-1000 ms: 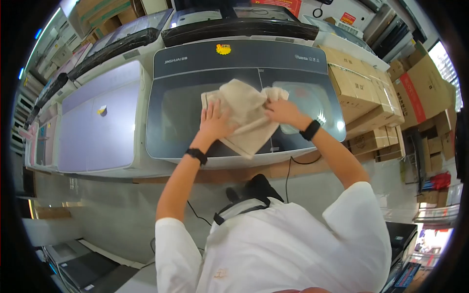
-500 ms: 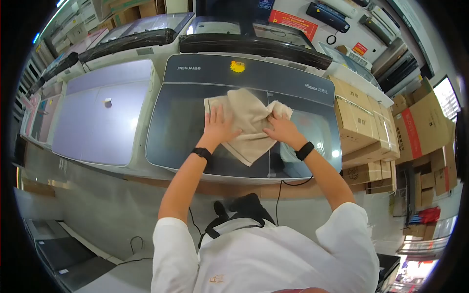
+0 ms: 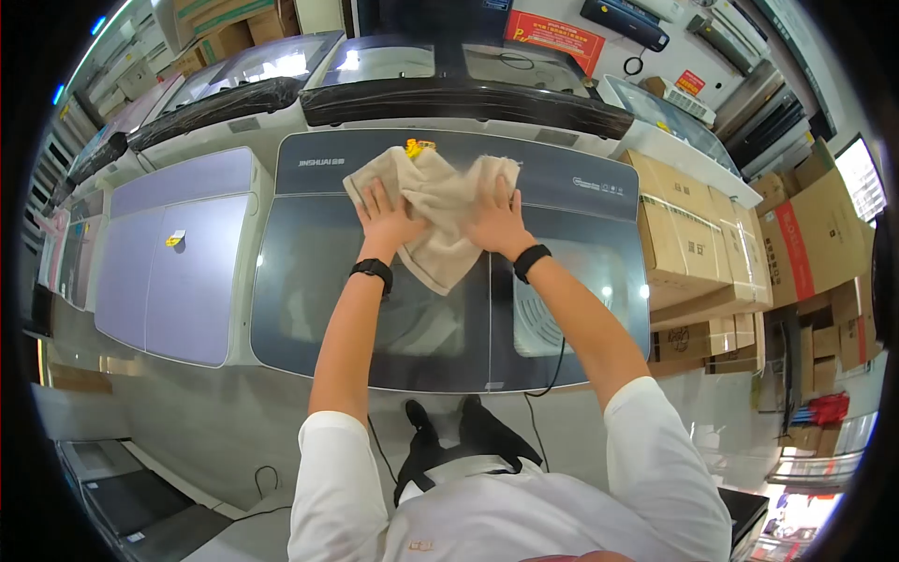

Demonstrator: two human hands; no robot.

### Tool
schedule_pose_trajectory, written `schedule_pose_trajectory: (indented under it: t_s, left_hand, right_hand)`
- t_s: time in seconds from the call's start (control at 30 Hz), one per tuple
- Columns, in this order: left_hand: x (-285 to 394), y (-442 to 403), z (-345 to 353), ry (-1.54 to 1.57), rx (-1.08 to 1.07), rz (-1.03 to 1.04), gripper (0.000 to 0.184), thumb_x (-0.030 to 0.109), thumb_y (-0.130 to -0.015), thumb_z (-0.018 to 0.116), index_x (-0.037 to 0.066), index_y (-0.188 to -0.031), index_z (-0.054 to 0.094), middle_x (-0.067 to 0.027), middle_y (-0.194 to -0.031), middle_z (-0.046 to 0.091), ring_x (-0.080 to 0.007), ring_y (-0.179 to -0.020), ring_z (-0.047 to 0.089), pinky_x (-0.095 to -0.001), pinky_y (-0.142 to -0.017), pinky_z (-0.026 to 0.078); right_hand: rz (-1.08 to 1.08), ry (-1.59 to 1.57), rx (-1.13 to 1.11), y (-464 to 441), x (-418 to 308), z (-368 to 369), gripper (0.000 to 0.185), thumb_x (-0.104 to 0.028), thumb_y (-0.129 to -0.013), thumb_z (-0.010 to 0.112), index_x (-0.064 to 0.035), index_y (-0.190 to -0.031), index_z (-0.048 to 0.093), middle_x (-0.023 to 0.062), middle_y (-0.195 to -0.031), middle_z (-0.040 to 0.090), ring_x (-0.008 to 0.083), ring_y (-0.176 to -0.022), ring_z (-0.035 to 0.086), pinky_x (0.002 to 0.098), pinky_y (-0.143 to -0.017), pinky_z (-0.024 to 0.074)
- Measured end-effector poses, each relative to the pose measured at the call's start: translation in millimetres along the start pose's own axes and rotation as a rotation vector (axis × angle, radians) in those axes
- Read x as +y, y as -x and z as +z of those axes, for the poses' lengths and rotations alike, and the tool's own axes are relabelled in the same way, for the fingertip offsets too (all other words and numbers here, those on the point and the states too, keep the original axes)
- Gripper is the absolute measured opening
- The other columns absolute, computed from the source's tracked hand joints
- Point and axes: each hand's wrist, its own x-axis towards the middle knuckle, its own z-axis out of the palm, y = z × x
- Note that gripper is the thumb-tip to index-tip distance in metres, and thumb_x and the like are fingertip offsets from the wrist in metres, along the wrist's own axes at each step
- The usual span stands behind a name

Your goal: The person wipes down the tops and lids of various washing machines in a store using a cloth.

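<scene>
A beige cloth (image 3: 435,220) lies bunched on the dark glass top of the washing machine (image 3: 375,323), over its back panel and the upper part of the lids. My left hand (image 3: 386,220) rests on the cloth's left part with fingers spread. On its right part, my right hand (image 3: 498,221) presses down, fingers apart and pointing away from me. The cloth partly covers a yellow sticker (image 3: 419,147) on the back panel. Both wrists wear black bands.
A lilac-topped washing machine (image 3: 178,262) stands at the left. Stacked cardboard boxes (image 3: 688,239) are close on the right. More machines, wrapped along the front in black plastic (image 3: 459,105), line the back. A black cable hangs at the front edge.
Both hands have moved away from me with the cloth, from the lids up onto the back panel, and it now overlaps the yellow sticker. The camera view has shifted too.
</scene>
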Motion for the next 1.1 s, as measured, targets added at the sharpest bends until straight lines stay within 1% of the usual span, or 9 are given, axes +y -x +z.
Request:
schedule_pose_trajectory:
  t_s: [0.17, 0.3, 0.43, 0.53, 0.63, 0.77, 0.87, 1.03, 1.1]
  left_hand:
    - [-1.2, 7.2, -0.6, -0.008, 0.039, 0.011, 0.104, 0.078, -0.087, 0.056, 0.017, -0.169, 0.033, -0.0213, -0.178, -0.006, -0.0438, -0.164, -0.005, -0.0608, -0.129, 0.000]
    - [12.8, 23.8, 1.5, -0.076, -0.023, -0.060, 0.095, 0.070, -0.092, 0.051, 0.012, -0.166, 0.038, -0.0239, -0.178, 0.001, -0.0465, -0.163, -0.003, -0.0640, -0.128, 0.002]
    - [15.9, 55.5, 29.8, -0.170, -0.074, 0.119, 0.098, 0.070, -0.091, 0.054, 0.007, -0.165, 0.038, -0.0265, -0.177, 0.001, -0.0499, -0.162, -0.005, -0.0663, -0.128, 0.003]
    - [44.4, 106.5, 41.4, -0.209, -0.146, 0.292, 0.105, 0.074, -0.090, 0.057, 0.003, -0.164, 0.037, -0.0301, -0.175, -0.002, -0.0537, -0.160, -0.007, -0.0700, -0.126, 0.004]
    - [90.5, 142.1, 65.1, -0.335, -0.203, 0.399, 0.109, 0.077, -0.089, 0.059, 0.005, -0.166, 0.032, -0.0351, -0.173, -0.003, -0.0593, -0.158, -0.008, -0.0754, -0.123, 0.004]
    - [144.8, 143.0, 91.2, -0.368, -0.188, 0.468, 0.113, 0.081, -0.088, 0.058, 0.008, -0.168, 0.027, -0.0354, -0.173, -0.002, -0.0614, -0.157, -0.008, -0.0764, -0.122, 0.004]
    - [201.1, 120.3, 87.5, -0.274, -0.228, 0.412, 0.113, 0.083, -0.089, 0.055, 0.011, -0.170, 0.024, -0.0344, -0.174, -0.002, -0.0608, -0.157, -0.007, -0.0753, -0.123, 0.003]
    - [229.0, 130.9, 102.1, -0.213, -0.108, 0.454, 0.099, 0.075, -0.096, 0.052, 0.016, -0.170, 0.024, -0.0293, -0.176, 0.000, -0.0552, -0.160, -0.005, -0.0710, -0.125, 0.003]
    - [207.8, 172.7, 97.8, -0.205, -0.161, 0.626, 0.092, 0.066, -0.098, 0.055, 0.016, -0.169, 0.026, -0.0266, -0.177, 0.003, -0.0522, -0.161, -0.003, -0.0706, -0.125, 0.004]
  right_hand:
    - [-0.002, 0.057, 0.126, -10.4, -6.5, 6.9, 0.070, -0.060, -0.100, 0.052, -0.0223, -0.159, 0.050, 0.0097, -0.175, 0.024, 0.0420, -0.162, 0.010, 0.0726, -0.124, 0.0095]
    - [0.029, 0.014, 0.152, 13.9, -15.3, 13.6, 0.065, -0.058, -0.099, 0.055, -0.0219, -0.152, 0.058, 0.0120, -0.171, 0.032, 0.0448, -0.160, 0.016, 0.0722, -0.124, 0.0125]
    - [-0.109, -0.109, 0.113, 101.7, -3.7, -8.9, 0.052, -0.052, -0.100, 0.056, -0.0196, -0.139, 0.068, 0.0209, -0.156, 0.050, 0.0501, -0.155, 0.028, 0.0746, -0.122, 0.0158]
    - [-0.261, -0.032, 0.253, 182.4, 33.2, 5.6, 0.053, -0.052, -0.100, 0.056, -0.0214, -0.142, 0.066, 0.0191, -0.154, 0.052, 0.0494, -0.154, 0.031, 0.0742, -0.122, 0.0170]
    - [-0.247, -0.034, 0.114, 255.4, 80.1, -17.9, 0.054, -0.052, -0.100, 0.055, -0.0230, -0.145, 0.064, 0.0174, -0.160, 0.046, 0.0480, -0.155, 0.030, 0.0736, -0.122, 0.0167]
    - [0.023, -0.028, 0.009, 296.6, 154.3, -45.0, 0.059, -0.054, -0.101, 0.053, -0.0266, -0.154, 0.055, 0.0141, -0.172, 0.031, 0.0456, -0.158, 0.026, 0.0729, -0.123, 0.0152]
    - [0.178, 0.007, 0.095, 285.5, 192.3, -40.8, 0.063, -0.058, -0.105, 0.046, -0.0289, -0.161, 0.046, 0.0132, -0.173, 0.030, 0.0457, -0.158, 0.024, 0.0698, -0.125, 0.0146]
    - [0.173, 0.000, 0.134, 317.6, 162.6, -37.6, 0.066, -0.052, -0.102, 0.054, -0.0242, -0.161, 0.045, 0.0145, -0.173, 0.030, 0.0468, -0.158, 0.024, 0.0683, -0.125, 0.0150]
    - [0.080, -0.046, 0.178, 341.7, 141.0, -37.6, 0.068, -0.048, -0.097, 0.063, -0.0192, -0.157, 0.051, 0.0173, -0.169, 0.036, 0.0504, -0.156, 0.025, 0.0683, -0.125, 0.0146]
